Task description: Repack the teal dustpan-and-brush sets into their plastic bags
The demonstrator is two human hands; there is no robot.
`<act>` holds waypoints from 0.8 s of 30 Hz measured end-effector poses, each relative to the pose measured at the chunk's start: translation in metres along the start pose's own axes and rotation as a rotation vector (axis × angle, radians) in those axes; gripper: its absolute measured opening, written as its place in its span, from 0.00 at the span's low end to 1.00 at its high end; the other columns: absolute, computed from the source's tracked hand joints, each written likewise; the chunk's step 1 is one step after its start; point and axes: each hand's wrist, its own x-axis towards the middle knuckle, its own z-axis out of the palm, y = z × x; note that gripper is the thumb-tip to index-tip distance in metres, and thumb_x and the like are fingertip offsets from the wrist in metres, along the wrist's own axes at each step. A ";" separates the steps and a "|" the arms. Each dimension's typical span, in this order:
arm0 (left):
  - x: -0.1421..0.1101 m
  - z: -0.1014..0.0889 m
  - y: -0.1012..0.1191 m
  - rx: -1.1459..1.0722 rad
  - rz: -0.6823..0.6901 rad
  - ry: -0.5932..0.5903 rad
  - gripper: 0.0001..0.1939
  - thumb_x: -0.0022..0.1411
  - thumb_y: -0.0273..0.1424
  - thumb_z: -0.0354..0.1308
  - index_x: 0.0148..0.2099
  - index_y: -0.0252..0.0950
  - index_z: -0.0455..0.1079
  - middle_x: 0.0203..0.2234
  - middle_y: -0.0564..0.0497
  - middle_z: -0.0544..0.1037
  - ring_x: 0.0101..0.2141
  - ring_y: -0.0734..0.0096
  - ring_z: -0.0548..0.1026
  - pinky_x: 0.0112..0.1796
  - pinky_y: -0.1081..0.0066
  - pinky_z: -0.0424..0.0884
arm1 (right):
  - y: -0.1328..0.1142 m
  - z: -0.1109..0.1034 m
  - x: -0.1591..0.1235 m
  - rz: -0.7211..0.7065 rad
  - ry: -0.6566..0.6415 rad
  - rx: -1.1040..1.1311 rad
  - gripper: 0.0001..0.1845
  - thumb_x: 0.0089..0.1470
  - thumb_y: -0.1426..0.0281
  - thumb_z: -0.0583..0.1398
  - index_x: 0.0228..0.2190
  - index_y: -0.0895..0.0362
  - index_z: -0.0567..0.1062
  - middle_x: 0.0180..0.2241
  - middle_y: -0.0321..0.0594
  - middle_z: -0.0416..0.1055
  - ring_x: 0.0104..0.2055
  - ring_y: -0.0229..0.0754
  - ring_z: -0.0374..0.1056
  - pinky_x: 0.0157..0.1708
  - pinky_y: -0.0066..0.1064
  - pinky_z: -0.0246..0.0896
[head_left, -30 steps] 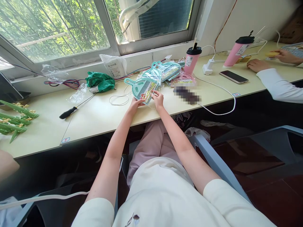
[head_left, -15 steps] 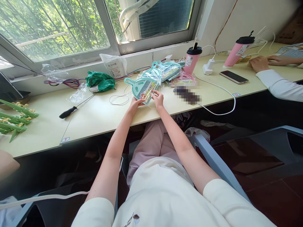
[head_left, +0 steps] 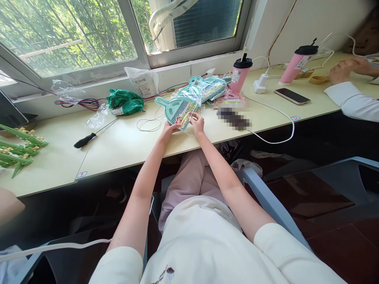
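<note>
A small teal dustpan-and-brush set (head_left: 177,109) in clear plastic, with a printed card, is held tilted just above the table's front edge. My left hand (head_left: 169,129) is closed around its lower left edge. At the lower right, my right hand (head_left: 197,123) pinches the wrapping by the card. Just behind lie more teal dustpan sets (head_left: 211,87), stacked and overlapping. A pink set (head_left: 230,99) in plastic rests to their right.
Left of my hands are a green plastic bundle (head_left: 126,102) and a screwdriver (head_left: 85,140). Two pink cups (head_left: 239,77), a white charger (head_left: 260,84) and a phone (head_left: 292,96) stand or lie to the right. Another person's hands (head_left: 343,71) are at the far right.
My hands and the held dustpan set stay almost still. The other person's hands at the right have shifted away, uncovering a small tan round piece on the table.
</note>
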 end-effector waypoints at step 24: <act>0.001 0.000 -0.001 0.006 -0.004 0.016 0.33 0.45 0.32 0.72 0.54 0.35 0.69 0.47 0.45 0.81 0.41 0.64 0.81 0.41 0.65 0.80 | -0.007 0.001 -0.004 0.042 0.019 0.012 0.15 0.54 0.69 0.65 0.45 0.58 0.81 0.50 0.47 0.79 0.51 0.46 0.77 0.54 0.39 0.75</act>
